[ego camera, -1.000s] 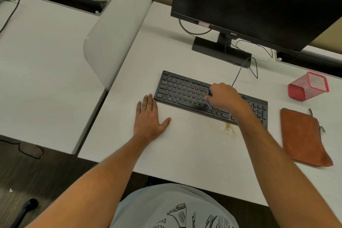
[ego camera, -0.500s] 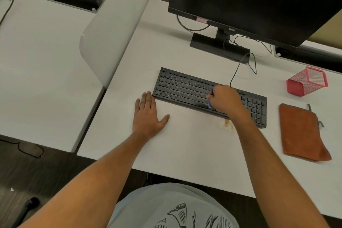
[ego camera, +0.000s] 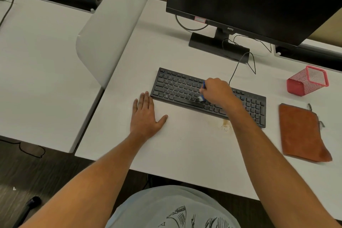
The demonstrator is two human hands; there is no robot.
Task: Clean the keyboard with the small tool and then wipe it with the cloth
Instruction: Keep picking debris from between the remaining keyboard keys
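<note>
The flat black plastic keyboard (ego camera: pixel 187 89) lies slightly askew on the white desk (ego camera: pixel 185 144), in front of the black monitor (ego camera: pixel 259 0). Over the middle of its keys the right hand (ego camera: pixel 217 91) has its fingers curled around a small blue-handled brush (ego camera: pixel 203 91), whose pale bristles touch the lower key rows. The left hand (ego camera: pixel 145 118) rests flat on the desk, fingers straight, fingertips just beside the keyboard's near-left corner. To the right lies an orange-brown cloth (ego camera: pixel 301 133), with a red mesh pen holder (ego camera: pixel 308 80) tipped on its side beyond it.
</note>
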